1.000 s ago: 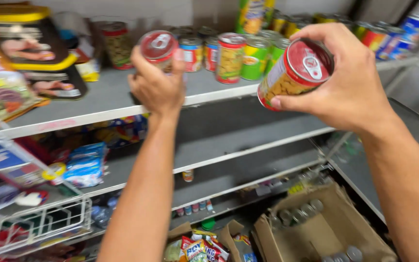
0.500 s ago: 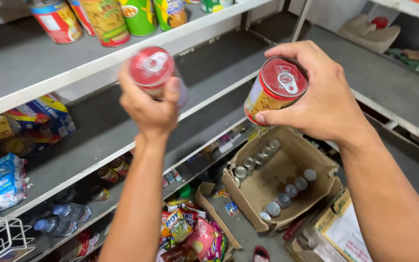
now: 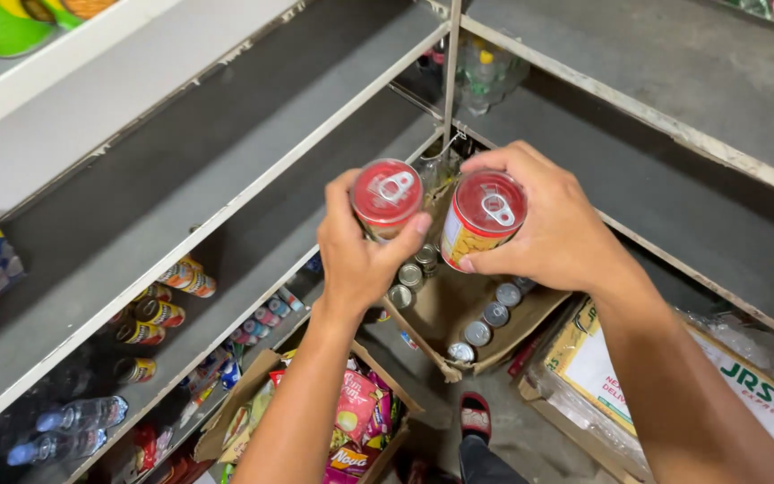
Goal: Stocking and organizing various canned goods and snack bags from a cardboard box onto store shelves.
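Note:
My left hand (image 3: 362, 251) grips a can with a red pull-tab lid (image 3: 387, 193), held upright in mid-air. My right hand (image 3: 555, 229) grips a second can with a red lid and yellow label (image 3: 485, 215) right beside it, the two cans nearly touching. Both sit above an open cardboard box (image 3: 459, 309) on the floor that holds several silver-topped cans (image 3: 494, 314).
Grey metal shelves (image 3: 226, 206) run left and right (image 3: 674, 116), meeting at an upright post (image 3: 451, 72). Cans (image 3: 159, 309) and water bottles (image 3: 73, 421) lie on lower left shelves. A box of snack packets (image 3: 351, 421) and a printed carton (image 3: 674, 376) stand on the floor.
My view has tipped further down from the top shelf toward the floor. Both hands came lower and closer together, bringing the two cans side by side over the box.

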